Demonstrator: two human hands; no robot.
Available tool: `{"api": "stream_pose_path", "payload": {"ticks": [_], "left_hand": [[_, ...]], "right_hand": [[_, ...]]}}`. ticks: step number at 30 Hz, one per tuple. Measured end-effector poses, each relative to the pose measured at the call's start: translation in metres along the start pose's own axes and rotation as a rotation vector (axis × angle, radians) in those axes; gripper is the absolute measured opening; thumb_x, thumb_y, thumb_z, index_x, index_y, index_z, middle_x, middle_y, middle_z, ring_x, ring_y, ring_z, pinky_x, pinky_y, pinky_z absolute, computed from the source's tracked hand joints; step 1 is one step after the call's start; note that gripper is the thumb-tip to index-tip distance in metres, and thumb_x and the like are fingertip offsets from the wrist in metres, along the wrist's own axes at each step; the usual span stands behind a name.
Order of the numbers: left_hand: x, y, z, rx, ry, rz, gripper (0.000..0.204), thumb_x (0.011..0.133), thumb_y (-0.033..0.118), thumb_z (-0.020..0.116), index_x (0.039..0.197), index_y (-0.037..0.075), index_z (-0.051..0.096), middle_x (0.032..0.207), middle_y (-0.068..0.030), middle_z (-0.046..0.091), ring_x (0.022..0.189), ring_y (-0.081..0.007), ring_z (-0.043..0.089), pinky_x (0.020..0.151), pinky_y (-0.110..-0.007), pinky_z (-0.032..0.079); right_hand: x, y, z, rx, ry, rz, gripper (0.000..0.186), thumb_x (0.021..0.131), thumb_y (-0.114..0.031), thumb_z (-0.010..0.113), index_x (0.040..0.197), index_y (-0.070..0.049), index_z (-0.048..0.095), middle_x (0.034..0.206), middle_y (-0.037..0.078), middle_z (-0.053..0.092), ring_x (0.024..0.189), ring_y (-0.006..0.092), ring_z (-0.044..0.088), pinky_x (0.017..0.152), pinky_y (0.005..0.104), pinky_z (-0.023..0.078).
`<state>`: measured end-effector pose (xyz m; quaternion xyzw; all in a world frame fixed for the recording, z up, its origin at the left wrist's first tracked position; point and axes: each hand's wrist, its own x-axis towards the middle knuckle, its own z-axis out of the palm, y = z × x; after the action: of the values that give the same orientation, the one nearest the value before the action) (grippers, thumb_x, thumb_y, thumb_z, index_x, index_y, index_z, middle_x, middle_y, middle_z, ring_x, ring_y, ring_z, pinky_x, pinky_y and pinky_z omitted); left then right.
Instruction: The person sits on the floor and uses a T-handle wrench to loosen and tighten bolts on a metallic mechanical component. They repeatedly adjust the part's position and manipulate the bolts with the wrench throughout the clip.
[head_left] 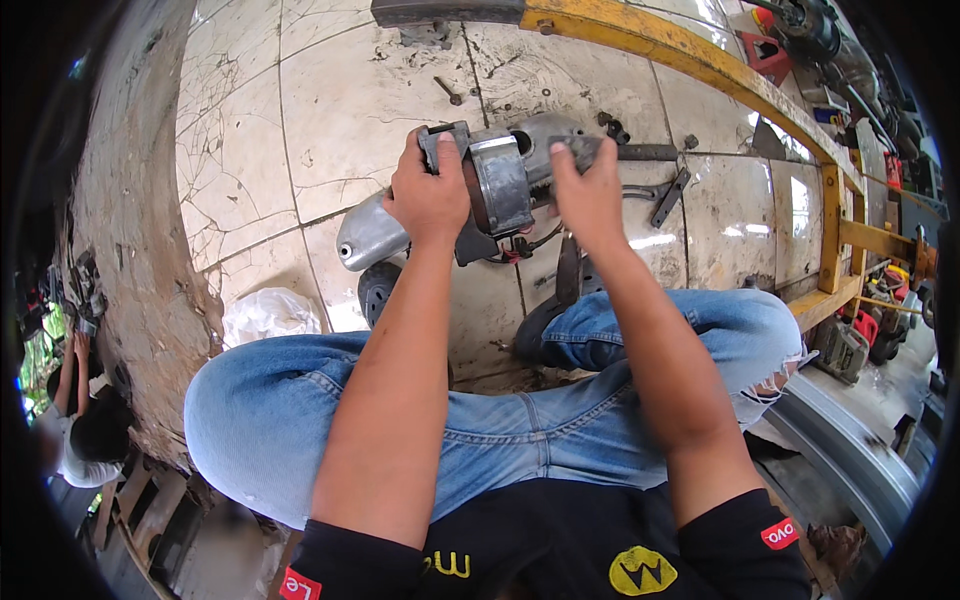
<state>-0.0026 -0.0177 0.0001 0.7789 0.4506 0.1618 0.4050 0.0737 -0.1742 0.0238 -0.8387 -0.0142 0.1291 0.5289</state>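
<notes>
In front of my folded legs lies a metal assembly with a ribbed silver motor housing (502, 185), a brownish band and red wires under it. My left hand (430, 195) is closed around a grey metal end piece (443, 145) at the housing's left; I cannot tell whether they are joined. My right hand (590, 195) pinches a blurred grey piece (582, 153) just right of the housing, over a rounded silver casing (550, 130). Another smooth silver casing (375, 235) lies to the left of my left wrist.
A dark rod (648, 152) and a drilled flat bar (671, 197) lie at right. Farther off is a bolt (448, 92) on the tiles. A yellow metal frame (700, 65) bends round the far and right sides. A white plastic bag (268, 316) and another person (95, 430) are left.
</notes>
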Motion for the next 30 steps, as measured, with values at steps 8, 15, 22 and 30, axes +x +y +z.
{"api": "stream_pose_path", "payload": {"ticks": [8, 15, 22, 30], "left_hand": [[0.004, -0.008, 0.000, -0.087, -0.033, 0.015, 0.054, 0.097, 0.054, 0.050, 0.132, 0.013, 0.060, 0.111, -0.0101, 0.072, 0.108, -0.0281, 0.064, 0.106, -0.046, 0.028], [0.010, -0.026, 0.008, -0.273, -0.030, 0.080, 0.045, 0.099, 0.045, 0.057, 0.123, 0.007, 0.064, 0.103, -0.0089, 0.072, 0.093, -0.0217, 0.066, 0.086, -0.033, 0.049], [0.008, -0.020, 0.001, -0.485, -0.140, -0.005, 0.042, 0.104, 0.038, 0.053, 0.125, 0.003, 0.060, 0.107, -0.0055, 0.067, 0.094, -0.0148, 0.060, 0.086, -0.028, 0.048], [0.008, -0.016, 0.001, -0.515, -0.167, -0.022, 0.038, 0.105, 0.033, 0.052, 0.125, 0.002, 0.059, 0.110, -0.0050, 0.066, 0.097, -0.0132, 0.058, 0.089, -0.027, 0.047]], "right_hand": [[0.040, 0.068, -0.040, -0.044, 0.160, 0.324, 0.038, 0.094, -0.021, 0.047, 0.121, 0.005, 0.041, 0.101, 0.030, 0.064, 0.079, 0.0390, 0.070, 0.072, 0.0446, 0.056], [0.029, 0.174, -0.048, -0.387, 0.047, 0.586, 0.046, 0.092, -0.019, 0.054, 0.127, 0.005, 0.038, 0.113, 0.035, 0.063, 0.108, 0.0468, 0.063, 0.095, 0.0480, 0.048], [0.026, 0.169, -0.048, -0.493, 0.040, 0.652, 0.048, 0.088, -0.017, 0.059, 0.129, 0.000, 0.041, 0.113, 0.031, 0.065, 0.108, 0.0455, 0.063, 0.095, 0.0492, 0.048], [0.005, 0.128, -0.028, -0.603, -0.335, 0.413, 0.033, 0.088, -0.022, 0.062, 0.117, -0.004, 0.062, 0.116, 0.021, 0.069, 0.107, 0.0427, 0.065, 0.094, 0.0482, 0.049]]}}
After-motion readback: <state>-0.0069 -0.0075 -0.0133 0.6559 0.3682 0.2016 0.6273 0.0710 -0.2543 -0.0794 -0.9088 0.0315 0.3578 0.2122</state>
